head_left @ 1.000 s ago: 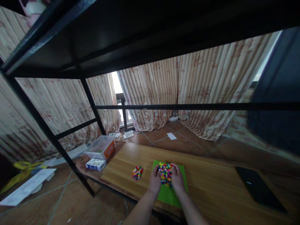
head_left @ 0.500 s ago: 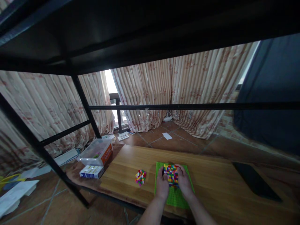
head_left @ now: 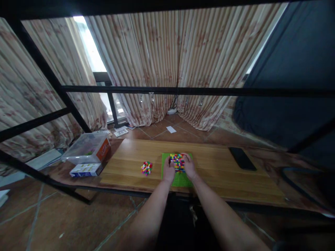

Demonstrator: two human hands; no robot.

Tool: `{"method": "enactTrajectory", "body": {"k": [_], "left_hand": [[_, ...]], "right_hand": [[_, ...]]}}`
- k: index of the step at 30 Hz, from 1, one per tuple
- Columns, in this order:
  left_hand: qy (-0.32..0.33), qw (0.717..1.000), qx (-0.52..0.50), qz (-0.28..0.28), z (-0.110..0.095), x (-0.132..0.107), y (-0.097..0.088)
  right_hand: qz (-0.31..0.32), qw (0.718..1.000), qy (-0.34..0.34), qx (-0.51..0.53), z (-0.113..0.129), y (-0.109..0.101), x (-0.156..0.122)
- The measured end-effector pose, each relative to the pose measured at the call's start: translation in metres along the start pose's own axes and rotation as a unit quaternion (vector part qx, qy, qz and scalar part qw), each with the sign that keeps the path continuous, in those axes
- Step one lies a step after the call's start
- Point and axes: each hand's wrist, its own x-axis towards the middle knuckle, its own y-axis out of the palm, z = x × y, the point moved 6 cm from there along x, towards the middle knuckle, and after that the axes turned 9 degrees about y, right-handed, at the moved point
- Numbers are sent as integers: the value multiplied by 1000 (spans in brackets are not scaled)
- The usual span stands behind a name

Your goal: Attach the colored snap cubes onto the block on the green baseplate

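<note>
A block of small multicoloured building bricks (head_left: 177,162) rests on a green studded baseplate (head_left: 180,180) in the middle of the board. My left hand (head_left: 169,171) grips its left side, with the thumb over the near part. On the right side, my right hand (head_left: 189,167) presses its curled fingers against the same block. Some fingertips are hidden, and the block's underside is out of sight. Left of the baseplate lies a small pile of loose coloured bricks (head_left: 147,168).
The wooden board (head_left: 214,174) carries a black phone-like slab (head_left: 242,158) at its right. A clear plastic bin (head_left: 83,148) and a white-and-blue box (head_left: 86,169) stand at the left. A black metal rail (head_left: 125,89) crosses in front of the curtains.
My view has tipped downward and shifted, so the board, my forearms and the phone-like slab show more fully. Both hands stay at the brick block's sides.
</note>
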Motion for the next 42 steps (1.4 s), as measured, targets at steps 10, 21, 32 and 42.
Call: {"method": "enactTrajectory", "body": {"k": [10, 21, 32, 42], "left_hand": [[11, 1000, 2, 1, 7, 2, 2], [22, 1000, 11, 5, 12, 1, 3], [30, 999, 28, 4, 11, -1, 3], [21, 998, 52, 7, 11, 2, 0]], "right_hand": [[-2, 1000, -4, -10, 2, -1, 0], [-10, 1000, -5, 4, 4, -5, -2], [2, 1000, 5, 2, -1, -7, -1], [-6, 1000, 5, 12, -2, -1, -3]]}}
